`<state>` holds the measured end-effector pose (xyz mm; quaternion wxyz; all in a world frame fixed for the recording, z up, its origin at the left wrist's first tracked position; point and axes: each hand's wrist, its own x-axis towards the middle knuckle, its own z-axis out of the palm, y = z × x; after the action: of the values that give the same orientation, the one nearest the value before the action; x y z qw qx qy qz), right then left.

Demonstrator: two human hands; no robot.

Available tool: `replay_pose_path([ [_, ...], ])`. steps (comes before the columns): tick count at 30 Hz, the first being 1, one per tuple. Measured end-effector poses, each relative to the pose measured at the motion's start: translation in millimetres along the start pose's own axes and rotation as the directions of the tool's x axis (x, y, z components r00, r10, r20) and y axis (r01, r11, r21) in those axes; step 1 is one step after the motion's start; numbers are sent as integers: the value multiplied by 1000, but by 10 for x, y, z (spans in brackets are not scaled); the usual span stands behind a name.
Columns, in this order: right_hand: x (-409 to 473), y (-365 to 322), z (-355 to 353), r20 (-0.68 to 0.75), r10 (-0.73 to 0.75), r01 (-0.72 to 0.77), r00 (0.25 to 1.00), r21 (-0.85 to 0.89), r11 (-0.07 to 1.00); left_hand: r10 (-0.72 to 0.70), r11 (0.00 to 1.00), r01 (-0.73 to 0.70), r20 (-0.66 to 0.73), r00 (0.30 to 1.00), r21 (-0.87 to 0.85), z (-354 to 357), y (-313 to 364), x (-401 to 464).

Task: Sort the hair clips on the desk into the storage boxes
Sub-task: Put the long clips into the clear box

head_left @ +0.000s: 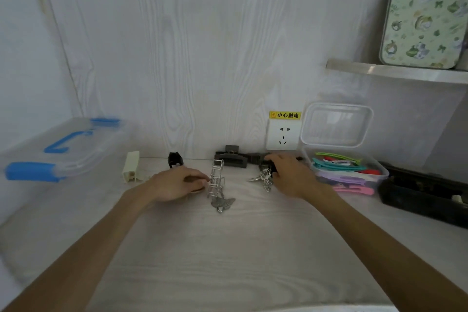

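Clear plastic bin [63, 149] with blue latches sits far left, lid shut, nothing visible inside. Next to it on the surface [228, 248]: a cream clip [131, 166] standing on end, then a small black clip [175, 159] by the wall.

Left hand [177, 183] lies palm down, fingers curled over something brownish underneath (can't tell what, or whether it's actually gripped). Just right of it, a silver ladder-style clip [216, 181], long axis running away from the person toward the wall, with a silver butterfly clip [224, 204] at its near end. A big dark claw clip [231, 159] sits against the wall, long axis left-right.

Right hand [288, 175] covers a dark clip [266, 166] beside a silver one [263, 180]; grip state unclear, fingers mostly hidden.

Far right: open clear box [347, 172], lid propped behind, already holding flat clips in teal, green, purple; pink ones [354, 189] lie at its front. A black tray [425, 195] is beyond it.

Judgement: flat coloured clips mostly sorted; claw and metal clips still loose, roughly seven left.
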<state>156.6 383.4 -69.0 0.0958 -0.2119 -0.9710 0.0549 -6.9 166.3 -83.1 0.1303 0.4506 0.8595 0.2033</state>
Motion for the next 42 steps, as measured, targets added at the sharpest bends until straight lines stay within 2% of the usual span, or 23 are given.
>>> replay_pose_path([
  [3,148,-22,57,-3,28,-28,1000,1,1000,39,994,-32,60,997,-100,-56,-61,194],
  [7,181,-44,102,16,-55,55,998,6,998,-10,980,28,90,996,-196,-76,-59,324],
  [12,44,-137,95,133,-188,173,973,112,978,-114,974,137,133,985,-181,-81,172,406],
  [15,-101,-231,13,264,-187,133,946,211,968,-106,965,152,214,971,-213,-125,312,384],
  [19,-209,-319,-180,375,-199,88,905,293,952,-155,920,224,225,962,-320,-340,437,259],
  [22,-202,-255,-410,406,-139,13,903,298,955,-203,937,259,238,950,-236,-534,475,141],
  [27,83,-11,-588,431,103,-245,896,288,926,-234,954,258,161,959,-153,-649,746,174],
  [30,136,42,-439,457,123,-261,881,252,932,-140,981,149,81,987,-124,-437,987,424],
  [34,85,-28,-194,487,36,-221,873,329,918,-7,994,6,6,1000,108,-131,1181,853],
  [37,93,17,-161,468,21,-198,884,331,923,28,964,-54,103,994,259,52,1231,992],
  [39,148,93,-161,434,115,-291,893,366,884,3,948,-63,190,982,313,153,1173,1035],
  [40,184,131,-170,437,172,-356,883,383,853,16,949,-73,183,983,308,183,1132,1017],
  [42,250,210,-157,456,218,-401,863,357,844,122,948,-134,62,991,290,193,1073,989],
])
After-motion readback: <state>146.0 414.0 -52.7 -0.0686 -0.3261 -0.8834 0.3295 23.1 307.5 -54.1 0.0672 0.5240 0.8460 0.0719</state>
